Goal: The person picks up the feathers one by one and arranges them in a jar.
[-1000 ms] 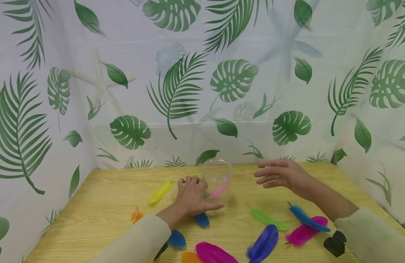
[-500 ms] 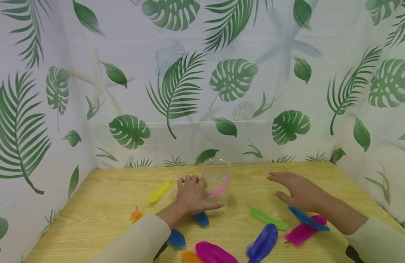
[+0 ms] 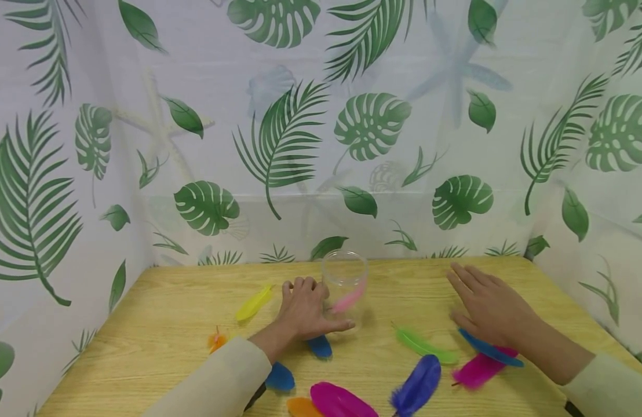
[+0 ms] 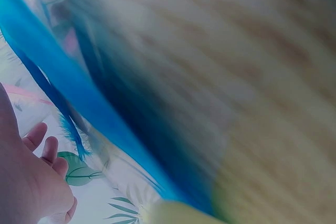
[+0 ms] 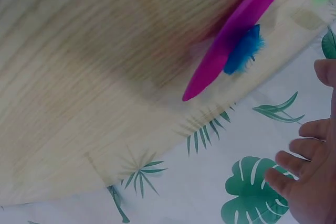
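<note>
A clear plastic cup (image 3: 355,272) stands toward the back of the table with a pink feather (image 3: 349,299) inside. My left hand (image 3: 302,313) holds its left side, fingers curled at the wall and thumb across the front. Beneath that wrist a blue feather (image 3: 320,347) lies on the wood; a blue feather (image 4: 89,98) also fills the left wrist view. My right hand (image 3: 490,307) has its fingers stretched out, palm down, holding nothing. It overlaps a blue feather (image 3: 490,349) that lies across a magenta feather (image 3: 477,370); both show in the right wrist view.
On the wooden table (image 3: 180,301) lie a yellow feather (image 3: 254,305), a green feather (image 3: 425,347), a purple-blue feather (image 3: 417,383), and a magenta feather (image 3: 342,399) over an orange feather (image 3: 302,407). Leaf-printed sheeting (image 3: 310,231) walls the back and sides.
My right hand has moved right and toward me, away from the cup, turning palm down above the blue and magenta feathers. The left hand and cup have stayed in place.
</note>
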